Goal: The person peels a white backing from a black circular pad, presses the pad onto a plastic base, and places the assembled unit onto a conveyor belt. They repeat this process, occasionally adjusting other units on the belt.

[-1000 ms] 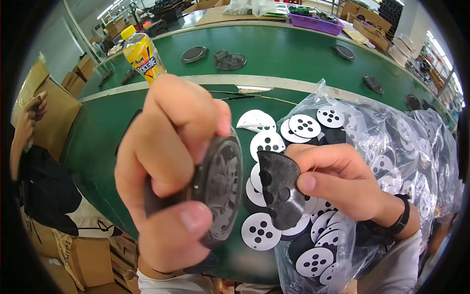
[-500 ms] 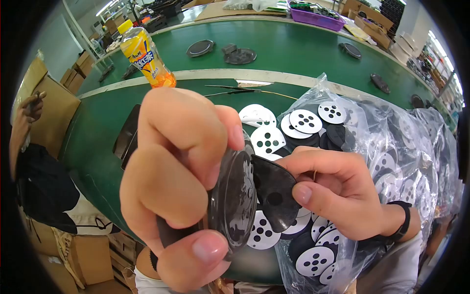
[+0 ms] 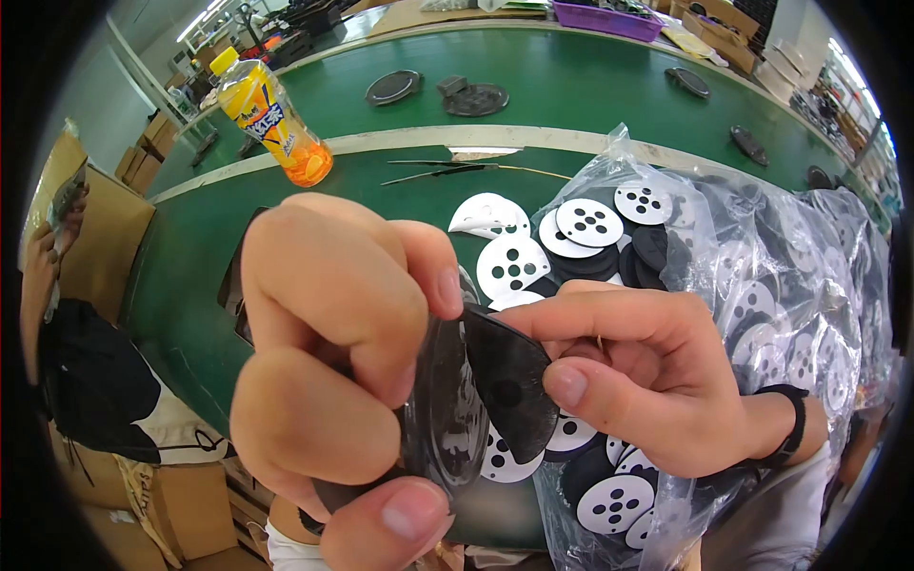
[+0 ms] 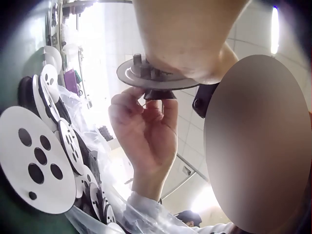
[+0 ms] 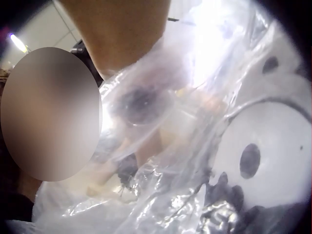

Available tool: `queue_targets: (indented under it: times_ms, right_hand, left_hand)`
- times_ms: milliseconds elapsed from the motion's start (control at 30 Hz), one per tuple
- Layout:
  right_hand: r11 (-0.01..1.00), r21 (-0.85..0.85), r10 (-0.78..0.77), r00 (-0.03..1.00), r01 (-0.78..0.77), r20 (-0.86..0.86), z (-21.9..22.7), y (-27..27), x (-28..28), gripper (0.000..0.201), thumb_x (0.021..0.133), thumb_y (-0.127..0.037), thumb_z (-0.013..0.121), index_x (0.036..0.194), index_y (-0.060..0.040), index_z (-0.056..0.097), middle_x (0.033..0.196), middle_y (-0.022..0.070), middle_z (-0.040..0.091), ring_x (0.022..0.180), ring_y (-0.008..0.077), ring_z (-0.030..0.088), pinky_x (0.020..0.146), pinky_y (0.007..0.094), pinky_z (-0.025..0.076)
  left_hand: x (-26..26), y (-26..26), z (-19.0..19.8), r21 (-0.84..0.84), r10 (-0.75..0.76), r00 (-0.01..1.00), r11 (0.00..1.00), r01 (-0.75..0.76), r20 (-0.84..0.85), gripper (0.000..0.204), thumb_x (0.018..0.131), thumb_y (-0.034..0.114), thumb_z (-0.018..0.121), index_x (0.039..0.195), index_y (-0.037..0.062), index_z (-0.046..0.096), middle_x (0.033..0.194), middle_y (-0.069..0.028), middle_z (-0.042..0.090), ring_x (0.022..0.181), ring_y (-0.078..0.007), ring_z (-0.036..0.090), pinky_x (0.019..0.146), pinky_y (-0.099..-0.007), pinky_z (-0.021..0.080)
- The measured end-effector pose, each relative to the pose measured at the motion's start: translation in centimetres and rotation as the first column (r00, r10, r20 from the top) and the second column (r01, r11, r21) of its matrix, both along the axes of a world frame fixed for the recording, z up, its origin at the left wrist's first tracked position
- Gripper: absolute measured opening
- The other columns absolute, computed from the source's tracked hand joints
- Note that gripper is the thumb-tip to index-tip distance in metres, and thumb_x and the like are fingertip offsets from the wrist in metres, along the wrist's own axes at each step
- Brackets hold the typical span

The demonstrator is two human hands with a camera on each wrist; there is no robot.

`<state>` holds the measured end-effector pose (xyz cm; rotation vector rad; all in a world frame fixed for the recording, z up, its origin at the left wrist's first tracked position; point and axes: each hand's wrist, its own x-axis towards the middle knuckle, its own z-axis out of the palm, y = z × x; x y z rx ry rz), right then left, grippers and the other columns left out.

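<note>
My left hand (image 3: 324, 362) grips a round dark disc-shaped part (image 3: 443, 419), turned on edge so its glossy face points right. Between thumb and fingers, my right hand (image 3: 657, 381) pinches a thin black round pad (image 3: 514, 390), bent into a curve. The pad's upper left edge lies right at the disc's face, near the left fingertips. From below, the left wrist view shows the disc's underside (image 4: 126, 75) with the pad (image 4: 160, 94) close against it. Plastic film fills most of the right wrist view, and the hand's fingers are hidden there.
White discs with black holes (image 3: 514, 265) lie loose on the green table (image 3: 190, 314), beside a clear plastic bag (image 3: 743, 238) holding more. Black tweezers (image 3: 443, 169) and a drink bottle (image 3: 276, 124) are behind. Dark round parts (image 3: 476, 98) sit on the far strip.
The right hand has brought the black pad left, from apart to against the disc's face. The left hand has turned the disc more edge-on. The head view has shifted slightly.
</note>
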<state>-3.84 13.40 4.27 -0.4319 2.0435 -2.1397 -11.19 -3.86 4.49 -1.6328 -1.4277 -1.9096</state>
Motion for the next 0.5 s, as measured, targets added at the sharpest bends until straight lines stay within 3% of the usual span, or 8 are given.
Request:
queue_targets:
  times_ms: [100, 167, 200, 267, 300, 367, 500]
  right_hand:
    - [0.998, -0.07, -0.003, 1.0, 0.005, 0.03, 0.1, 0.0, 0.0, 0.032, 0.086, -0.003, 0.05, 0.115, 0.0101, 0.05, 0.086, 0.0056, 0.053, 0.073, 0.0058, 0.046, 0.062, 0.0204, 0.034]
    - [0.996, 0.09, -0.013, 0.992, 0.024, -0.122, 0.3, 0.2, -0.1, 0.032, 0.083, -0.006, 0.054, 0.112, 0.0078, 0.054, 0.077, 0.0028, 0.052, 0.067, 0.0057, 0.041, 0.058, 0.021, 0.031]
    - [0.996, 0.088, -0.015, 0.992, 0.026, -0.122, 1.7, -1.0, -0.9, 0.032, 0.083, -0.006, 0.054, 0.112, 0.0078, 0.054, 0.077, 0.0028, 0.052, 0.067, 0.0057, 0.041, 0.058, 0.021, 0.031]
    - [0.985, 0.124, -0.093, 0.973, 0.121, -0.211, 0.5, -0.4, -0.2, 0.032, 0.08, -0.01, 0.06, 0.108, 0.0044, 0.059, 0.069, 0.0007, 0.049, 0.062, 0.0064, 0.037, 0.056, 0.0216, 0.028]
    - [0.985, 0.121, -0.095, 0.973, 0.123, -0.21, 0.6, -0.3, -0.2, 0.032, 0.08, -0.01, 0.06, 0.108, 0.0044, 0.059, 0.069, 0.0007, 0.049, 0.062, 0.0064, 0.037, 0.056, 0.0216, 0.028]
    - [0.964, 0.219, -0.089, 0.961, 0.149, -0.261, 0.5, 0.0, -0.1, 0.032, 0.077, -0.011, 0.062, 0.106, 0.0021, 0.061, 0.066, 0.0004, 0.049, 0.063, 0.0066, 0.038, 0.056, 0.0221, 0.029]
    - [0.954, 0.233, -0.105, 0.94, 0.186, -0.323, 0.3, 0.1, -0.1, 0.034, 0.074, -0.01, 0.063, 0.106, 0.001, 0.061, 0.065, 0.0009, 0.048, 0.062, 0.0081, 0.04, 0.055, 0.0225, 0.03]
  left_hand:
    - [0.6, 0.5, -0.2, -0.035, -0.003, 1.0, 0.999, 0.004, 0.015, 0.033, 0.061, 0.026, 0.061, 0.062, 0.0178, 0.029, 0.08, 0.0008, 0.032, 0.079, -0.0146, 0.029, 0.073, -0.0296, 0.028]
    - [2.2, 2.0, -0.8, 0.237, 0.184, 0.95, 0.94, -0.244, 0.251, 0.033, 0.061, 0.026, 0.061, 0.062, 0.0177, 0.029, 0.08, 0.001, 0.032, 0.079, -0.0147, 0.029, 0.073, -0.0298, 0.027]
    - [2.3, 2.0, -0.5, 0.234, 0.183, 0.951, 0.941, -0.243, 0.251, 0.033, 0.061, 0.026, 0.061, 0.062, 0.0177, 0.029, 0.08, 0.001, 0.032, 0.079, -0.0147, 0.029, 0.073, -0.0298, 0.027]
    - [2.6, 1.9, 0.4, 0.016, 0.274, 0.944, 0.959, -0.282, 0.181, 0.033, 0.06, 0.026, 0.061, 0.062, 0.0176, 0.029, 0.08, 0.001, 0.032, 0.079, -0.0147, 0.029, 0.073, -0.0304, 0.027]
    - [2.6, 2.0, 0.2, 0.013, 0.273, 0.945, 0.96, -0.28, 0.181, 0.033, 0.06, 0.026, 0.061, 0.062, 0.0176, 0.029, 0.08, 0.001, 0.032, 0.079, -0.0147, 0.029, 0.073, -0.0304, 0.027]
    - [2.2, 2.2, -0.6, 0.125, 0.249, 0.956, 0.955, -0.269, 0.155, 0.032, 0.06, 0.026, 0.061, 0.062, 0.0176, 0.029, 0.08, 0.0008, 0.032, 0.079, -0.015, 0.029, 0.073, -0.0311, 0.027]
    - [1.6, 2.8, -1.7, 0.286, 0.215, 0.971, 0.929, -0.235, 0.102, 0.032, 0.06, 0.025, 0.06, 0.063, 0.0175, 0.03, 0.081, 0.0006, 0.032, 0.079, -0.0153, 0.029, 0.073, -0.0321, 0.027]
